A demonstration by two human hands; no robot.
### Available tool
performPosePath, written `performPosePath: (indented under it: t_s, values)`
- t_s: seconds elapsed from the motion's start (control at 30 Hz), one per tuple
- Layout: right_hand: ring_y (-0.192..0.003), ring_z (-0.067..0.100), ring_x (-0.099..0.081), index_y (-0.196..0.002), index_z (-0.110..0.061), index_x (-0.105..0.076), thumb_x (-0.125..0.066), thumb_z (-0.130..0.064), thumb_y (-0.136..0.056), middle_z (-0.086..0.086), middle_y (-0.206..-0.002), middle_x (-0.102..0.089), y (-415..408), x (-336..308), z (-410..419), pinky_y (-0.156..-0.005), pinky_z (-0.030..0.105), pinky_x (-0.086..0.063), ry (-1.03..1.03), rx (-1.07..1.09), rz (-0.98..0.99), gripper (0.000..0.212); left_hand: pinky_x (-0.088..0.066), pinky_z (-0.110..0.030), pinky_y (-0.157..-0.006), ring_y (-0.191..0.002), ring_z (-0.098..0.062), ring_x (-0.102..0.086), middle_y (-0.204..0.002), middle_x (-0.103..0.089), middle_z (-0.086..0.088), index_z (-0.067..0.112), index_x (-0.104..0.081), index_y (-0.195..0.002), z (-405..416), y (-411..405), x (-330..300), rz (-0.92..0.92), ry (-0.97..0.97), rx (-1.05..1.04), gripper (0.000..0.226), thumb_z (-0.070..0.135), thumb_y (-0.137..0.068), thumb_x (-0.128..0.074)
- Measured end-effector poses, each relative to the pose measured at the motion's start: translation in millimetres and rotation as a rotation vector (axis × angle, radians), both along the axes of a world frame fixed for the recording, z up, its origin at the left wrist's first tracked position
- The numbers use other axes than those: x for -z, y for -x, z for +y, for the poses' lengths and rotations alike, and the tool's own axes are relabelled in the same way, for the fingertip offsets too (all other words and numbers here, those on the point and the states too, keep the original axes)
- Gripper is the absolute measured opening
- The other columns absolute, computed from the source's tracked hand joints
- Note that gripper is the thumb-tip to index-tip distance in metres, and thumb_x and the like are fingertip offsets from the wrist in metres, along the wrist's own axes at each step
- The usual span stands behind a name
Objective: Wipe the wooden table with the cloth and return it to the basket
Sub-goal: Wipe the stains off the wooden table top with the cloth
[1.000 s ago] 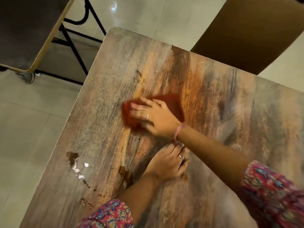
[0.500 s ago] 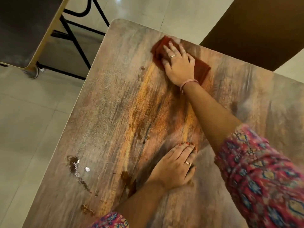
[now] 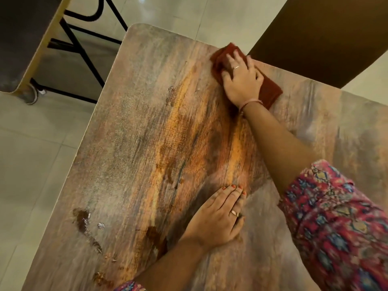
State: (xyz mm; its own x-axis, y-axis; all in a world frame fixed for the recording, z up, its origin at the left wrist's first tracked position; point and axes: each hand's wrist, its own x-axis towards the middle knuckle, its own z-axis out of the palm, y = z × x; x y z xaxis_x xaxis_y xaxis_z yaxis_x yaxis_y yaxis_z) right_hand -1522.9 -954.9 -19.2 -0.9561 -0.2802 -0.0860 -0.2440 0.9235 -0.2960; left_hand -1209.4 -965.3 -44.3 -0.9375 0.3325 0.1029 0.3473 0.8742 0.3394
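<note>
Wooden table (image 3: 147, 143), one cloth (image 3: 270, 91), two hands

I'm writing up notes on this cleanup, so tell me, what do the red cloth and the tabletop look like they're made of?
Cloth: seems a thick, soft, matte woven or microfibre fabric; it folds and bunches under the right hand.
Table: wood-grain look with a smooth, faintly glossy finish; the pale rounded edge band hints at printed laminate, not solid wood.

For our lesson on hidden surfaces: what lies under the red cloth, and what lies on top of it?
On top, the right hand presses flat on the red cloth. Under it lies the wooden table, near its far edge. Whether any stain remains beneath the cloth cannot be seen.
</note>
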Motion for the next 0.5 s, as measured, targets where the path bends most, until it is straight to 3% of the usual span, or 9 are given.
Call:
performPosePath:
  t_s: [0.13,0.17,0.23,0.33,0.37,0.43,0.5]
  values:
    - [-0.146,0.018,-0.02,-0.146,-0.036,-0.034,-0.039,-0.04,-0.094,-0.012,-0.156,-0.028,-64.0,2.6,5.6,-0.109,0.039,-0.017,-0.071,-0.807,0.021,0.052,-0.035,-0.034,-0.11,-0.131,-0.018,-0.045,-0.138,-0.054,-0.005,0.011,-0.053,-0.136,2.1,-0.4,0.9,-0.009,0.005,0.006,0.052,0.041,-0.095,-0.043]
    - [-0.145,0.017,-0.022,-0.146,-0.037,-0.033,-0.036,-0.043,-0.095,-0.012,-0.156,-0.027,-59.8,1.1,13.0,-0.107,0.038,-0.019,-0.12,-0.92,0.035,0.052,-0.035,-0.034,-0.11,-0.131,-0.019,-0.045,-0.138,-0.053,-0.005,0.011,-0.053,-0.136,1.9,0.4,1.5,-0.009,0.007,0.009,0.051,0.041,-0.095,-0.042]
    - [-0.145,0.019,-0.023,-0.146,-0.038,-0.032,-0.034,-0.045,-0.094,-0.012,-0.157,-0.027,-33.5,1.4,23.0,-0.108,0.044,-0.022,-0.14,-0.761,0.053,0.053,-0.035,-0.034,-0.11,-0.132,-0.019,-0.045,-0.138,-0.053,-0.006,0.011,-0.053,-0.136,1.5,0.6,2.6,-0.005,0.012,0.007,0.052,0.041,-0.095,-0.043]
    - [-0.146,0.018,-0.016,-0.147,-0.037,-0.032,-0.038,-0.043,-0.097,-0.012,-0.158,-0.023,-0.4,2.2,30.4,-0.113,0.053,-0.016,-0.021,-0.058,0.008,0.051,-0.032,-0.035,-0.112,-0.131,-0.02,-0.045,-0.138,-0.054,-0.006,0.01,-0.053,-0.135,1.4,0.0,1.2,-0.021,0.003,0.011,0.052,0.041,-0.094,-0.045]
    - [-0.147,0.018,-0.013,-0.148,-0.036,-0.031,-0.038,-0.043,-0.097,-0.012,-0.159,-0.021,-4.3,2.3,28.2,-0.114,0.053,-0.014,-0.001,0.068,-0.014,0.051,-0.031,-0.034,-0.113,-0.131,-0.02,-0.045,-0.137,-0.054,-0.006,0.01,-0.053,-0.135,1.5,-0.7,-0.2,-0.025,0.0,0.011,0.053,0.041,-0.094,-0.045]
    - [-0.148,0.02,-0.011,-0.148,-0.037,-0.029,-0.037,-0.044,-0.097,-0.011,-0.16,-0.018,-31.3,5.3,21.6,-0.114,0.052,-0.013,0.011,-0.013,-0.023,0.052,-0.029,-0.034,-0.114,-0.13,-0.02,-0.046,-0.136,-0.055,-0.006,0.011,-0.053,-0.135,0.5,0.9,-0.3,-0.024,0.007,0.007,0.053,0.042,-0.093,-0.046]
    - [-0.148,0.019,-0.01,-0.148,-0.039,-0.028,-0.036,-0.044,-0.097,-0.011,-0.159,-0.018,-81.1,7.7,30.4,-0.115,0.048,-0.014,-0.01,-0.397,-0.013,0.052,-0.029,-0.033,-0.113,-0.128,-0.02,-0.048,-0.134,-0.057,-0.006,0.011,-0.055,-0.133,-1.0,1.2,-3.9,-0.028,0.028,0.015,0.052,0.042,-0.092,-0.048]
